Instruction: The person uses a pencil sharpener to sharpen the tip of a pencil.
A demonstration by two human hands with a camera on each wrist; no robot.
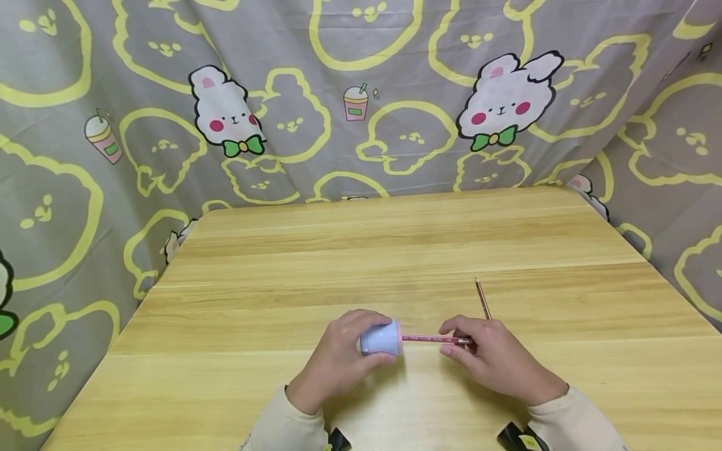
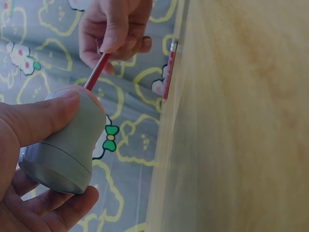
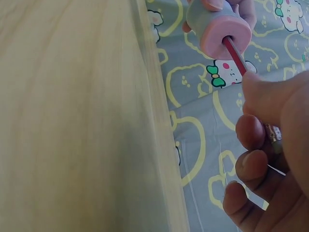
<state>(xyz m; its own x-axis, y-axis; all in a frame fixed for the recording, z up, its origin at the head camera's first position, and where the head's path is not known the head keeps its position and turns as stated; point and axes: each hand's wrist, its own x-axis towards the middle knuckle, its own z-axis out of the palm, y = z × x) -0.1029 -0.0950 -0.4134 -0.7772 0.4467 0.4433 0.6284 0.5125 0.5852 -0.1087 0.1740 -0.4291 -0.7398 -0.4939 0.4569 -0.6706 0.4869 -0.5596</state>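
A light blue pencil sharpener with a pink end is gripped between the thumb and fingers of my left hand. A red pencil has one end in the round hole of the sharpener's pink face. My right hand pinches that pencil near its other end between thumb and fingers. In the left wrist view, the sharpener body tilts, with its hole end toward the right hand. The pencil's tip inside the sharpener is hidden.
A second red pencil lies on the wooden table just beyond the right hand, partly covered by it. A grey curtain with yellow outlines hangs along the table's far side. Black straps show near the wrists.
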